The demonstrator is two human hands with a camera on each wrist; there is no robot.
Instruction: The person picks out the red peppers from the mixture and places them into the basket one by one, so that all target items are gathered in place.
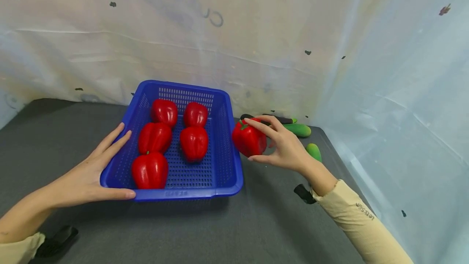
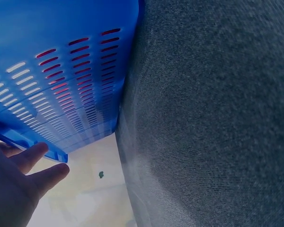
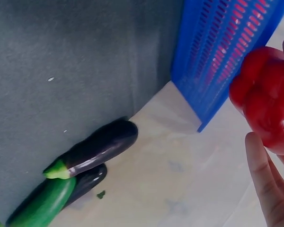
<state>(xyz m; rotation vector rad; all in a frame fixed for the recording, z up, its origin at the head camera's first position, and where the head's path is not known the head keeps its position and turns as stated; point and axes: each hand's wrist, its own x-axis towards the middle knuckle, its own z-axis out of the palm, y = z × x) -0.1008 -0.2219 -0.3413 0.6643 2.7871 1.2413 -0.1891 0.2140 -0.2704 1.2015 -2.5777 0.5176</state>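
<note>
My right hand [image 1: 283,146] pinches a red bell pepper [image 1: 249,138] between thumb and fingers, beside the right rim of the blue plastic basket [image 1: 227,191]. The pepper [image 3: 270,101] overlaps the basket's slotted wall in the right wrist view, and its green stem shows in the head view. Several more red bell peppers [image 1: 150,171] lie in the basket, mostly on its left and middle. My left hand [image 1: 88,178] rests at the basket's front left corner, thumb along the front rim and fingers spread, fairly straight, against the left rim. In the left wrist view its fingertips [image 2: 59,171] reach the rim's edge.
A dark grey table surface [image 1: 271,223] lies under the basket. At its back right are eggplants [image 3: 102,146] and green cucumber-like vegetables [image 1: 298,129], partly hidden behind the right hand. Pale plastic sheeting [image 1: 256,23] hangs behind and along the right.
</note>
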